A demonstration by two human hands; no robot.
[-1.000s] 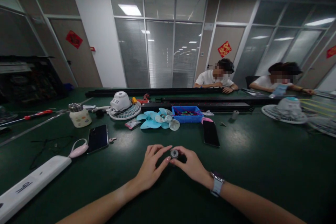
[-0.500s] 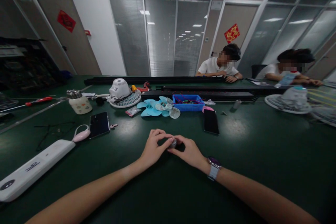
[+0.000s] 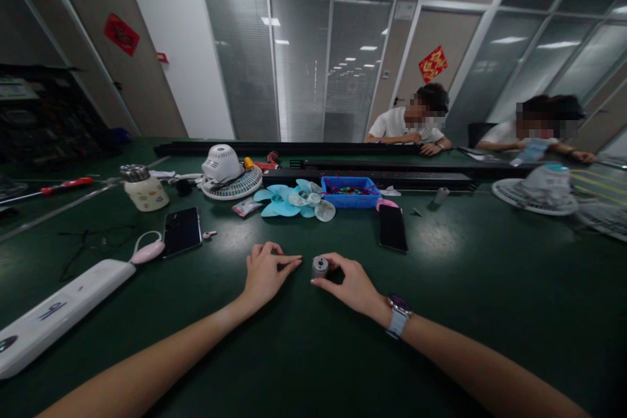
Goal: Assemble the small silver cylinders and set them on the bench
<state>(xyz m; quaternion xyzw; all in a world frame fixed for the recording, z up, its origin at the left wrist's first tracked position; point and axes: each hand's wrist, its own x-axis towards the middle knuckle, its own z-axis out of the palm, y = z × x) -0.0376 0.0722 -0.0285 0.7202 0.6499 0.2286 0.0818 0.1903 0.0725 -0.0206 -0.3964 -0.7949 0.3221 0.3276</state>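
Note:
My right hand grips a small silver cylinder that looks like a little electric motor, thumb and fingers around its right side. The motor stands upright, its round end with a dark centre hole facing up. To the left, apart from the motor, my left hand is closed in a pinch, thumb and forefinger tips together. A tiny dark speck shows at those tips, too small to name.
Beyond my hands lie blue fan blades, a blue tray of small parts and a phone. A white fan, a jar, another phone and a long white device are left. Two people sit across the table.
My left hand has drawn back to the left, off the motor, its thumb and forefinger still together. The motor's top is now uncovered; my right hand keeps its hold.

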